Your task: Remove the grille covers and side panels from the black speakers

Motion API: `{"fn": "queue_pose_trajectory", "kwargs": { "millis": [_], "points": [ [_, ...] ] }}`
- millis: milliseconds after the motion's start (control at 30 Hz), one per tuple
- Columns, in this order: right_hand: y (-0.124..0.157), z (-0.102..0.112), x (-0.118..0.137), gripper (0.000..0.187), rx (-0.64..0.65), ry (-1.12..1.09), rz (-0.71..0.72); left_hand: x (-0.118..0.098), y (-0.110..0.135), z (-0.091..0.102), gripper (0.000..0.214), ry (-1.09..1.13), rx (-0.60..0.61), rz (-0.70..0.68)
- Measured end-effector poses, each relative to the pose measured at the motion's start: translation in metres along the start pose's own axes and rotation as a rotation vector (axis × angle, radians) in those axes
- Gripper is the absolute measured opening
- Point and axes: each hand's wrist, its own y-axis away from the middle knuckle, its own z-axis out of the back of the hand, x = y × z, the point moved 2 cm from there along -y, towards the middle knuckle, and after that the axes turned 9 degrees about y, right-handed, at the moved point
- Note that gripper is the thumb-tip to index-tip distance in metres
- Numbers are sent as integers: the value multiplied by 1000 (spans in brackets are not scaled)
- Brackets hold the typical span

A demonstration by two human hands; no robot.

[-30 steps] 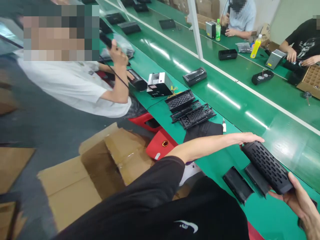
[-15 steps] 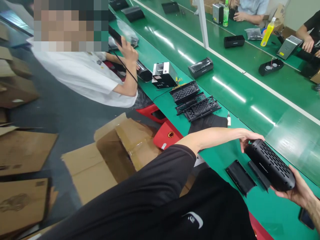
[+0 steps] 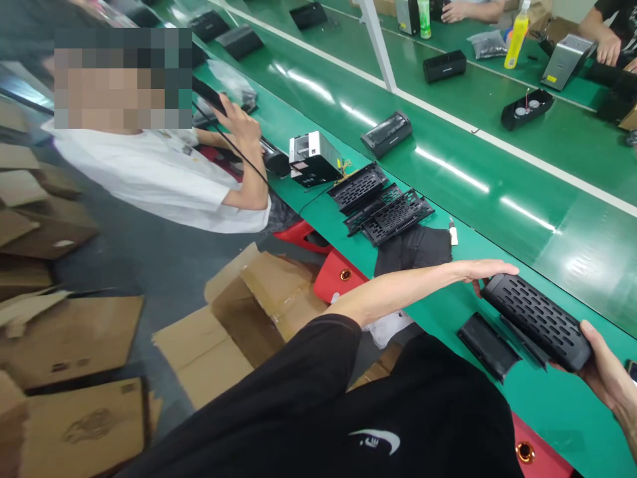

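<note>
Left hand (image 3: 492, 269) and right hand (image 3: 603, 366) clamped on opposite ends of a slotted black case (image 3: 540, 320), black panel (image 3: 488, 346) near the green bench's (image 3: 557, 421) near edge.

An elongated black case (image 3: 537, 322) with rounded ends, its slotted face upward, sits slantwise between left hand (image 3: 488, 269) and right hand (image 3: 603, 362).

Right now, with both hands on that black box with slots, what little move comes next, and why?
I'd maybe tilt the slotted black case to check another side: the left hand and right hand hold opposite ends, and its slotted face faces us.
</note>
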Motion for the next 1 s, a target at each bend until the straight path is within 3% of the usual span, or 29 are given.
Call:
{"fn": "queue_pose_trajectory", "kwargs": {
  "millis": [233,700,867,1000],
  "points": [
    [6,-9,-10,75,12,29,66,-4,21,-2,58,-35,-2,15],
    [12,-9,-18,69,-50,37,140,2,35,-6,59,-58,-48,-36],
    [19,-15,-21,80,-73,43,176,17,36,-8,85,71,-105,-70],
    [19,-16,-31,94,-149,155,340,28,41,-13,95,240,-116,-147]
  ]
}}
